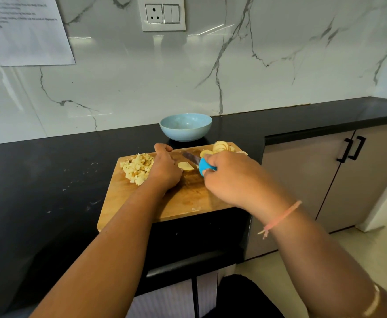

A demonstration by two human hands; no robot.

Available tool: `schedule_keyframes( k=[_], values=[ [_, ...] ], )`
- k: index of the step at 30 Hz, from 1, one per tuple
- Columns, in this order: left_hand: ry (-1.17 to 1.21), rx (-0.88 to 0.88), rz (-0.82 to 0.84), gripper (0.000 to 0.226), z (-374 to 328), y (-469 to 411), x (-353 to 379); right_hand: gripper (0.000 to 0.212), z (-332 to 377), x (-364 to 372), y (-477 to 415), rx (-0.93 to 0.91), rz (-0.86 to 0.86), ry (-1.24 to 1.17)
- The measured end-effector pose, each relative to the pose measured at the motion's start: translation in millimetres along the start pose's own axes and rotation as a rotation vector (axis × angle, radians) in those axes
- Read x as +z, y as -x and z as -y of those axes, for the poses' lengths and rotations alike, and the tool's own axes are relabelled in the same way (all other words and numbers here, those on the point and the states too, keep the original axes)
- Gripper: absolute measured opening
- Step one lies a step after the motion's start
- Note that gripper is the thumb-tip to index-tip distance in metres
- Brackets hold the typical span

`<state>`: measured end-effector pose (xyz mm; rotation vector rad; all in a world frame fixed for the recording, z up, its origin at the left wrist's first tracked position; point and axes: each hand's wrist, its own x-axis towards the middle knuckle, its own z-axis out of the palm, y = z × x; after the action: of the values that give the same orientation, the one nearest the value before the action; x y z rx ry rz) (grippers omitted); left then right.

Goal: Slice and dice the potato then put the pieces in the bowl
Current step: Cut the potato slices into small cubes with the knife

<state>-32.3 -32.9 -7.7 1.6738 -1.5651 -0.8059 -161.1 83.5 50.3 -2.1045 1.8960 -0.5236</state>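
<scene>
A wooden cutting board [188,198] lies on the black counter. A heap of diced potato [137,168] sits at its left end, and a fan of round potato slices [222,149] at its far right corner. A small stack of slices [186,166] lies in the middle. My left hand [165,166] rests on the board with its fingers curled, touching that stack's left side. My right hand [231,177] grips the blue handle of a knife [191,157], whose blade points left and away, just behind the stack. A light blue bowl [185,127] stands beyond the board and looks empty.
The black counter [50,180] carries small specks left of the board. A marble wall with a socket plate [162,13] and a taped paper sheet [25,31] rises behind. Cabinet doors with black handles [351,150] stand to the right, where the counter turns a corner.
</scene>
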Motion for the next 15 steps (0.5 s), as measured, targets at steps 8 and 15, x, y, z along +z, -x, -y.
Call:
schedule_keyframes(
  k=[8,15],
  values=[
    [-0.034,0.032,-0.045,0.054,3.8,-0.6,4.1,0.041,3.9,31.1,-25.8,0.03,0.049,0.052],
    [-0.033,0.038,-0.054,0.055,2.3,1.4,5.2,0.041,5.8,27.9,-8.2,-0.025,0.083,0.088]
  ],
)
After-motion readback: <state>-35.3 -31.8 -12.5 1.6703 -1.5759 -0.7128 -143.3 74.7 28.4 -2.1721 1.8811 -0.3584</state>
